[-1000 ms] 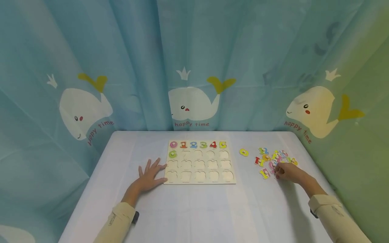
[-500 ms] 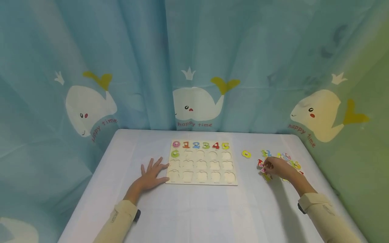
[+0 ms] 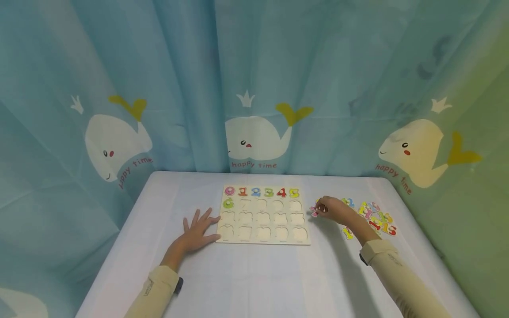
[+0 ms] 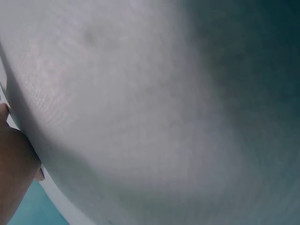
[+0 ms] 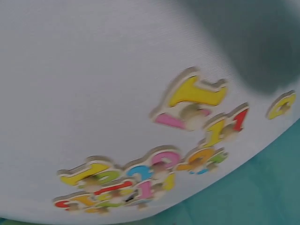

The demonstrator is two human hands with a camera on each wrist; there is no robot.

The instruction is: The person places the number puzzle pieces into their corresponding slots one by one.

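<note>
A pale wooden number board (image 3: 260, 244) lies on the table, with pieces 0 to 5 in its top row and a green 6 (image 3: 228, 203) below the 0. My left hand (image 3: 197, 232) rests at the board's left edge, fingers spread, thumb and a fingertip touching it. Just off the right edge, my right hand (image 3: 334, 209) pinches a pink number piece (image 3: 314, 211); its digit is mostly covered by the fingers. A yellow piece from the table is largely hidden behind this hand. In the left wrist view only part of the left hand (image 4: 16, 157) shows.
Loose knobbed number pieces (image 3: 375, 224) lie in a cluster on the right side of the white-covered table (image 3: 254, 278). The right wrist view shows them too, with a yellow-and-pink piece (image 5: 197, 93) closest. A blue whale-print curtain (image 3: 183, 88) stands behind the table.
My right hand has picked a pink number piece out of the loose cluster and carried it left to near the board's right edge. The left hand has stayed at the board.
</note>
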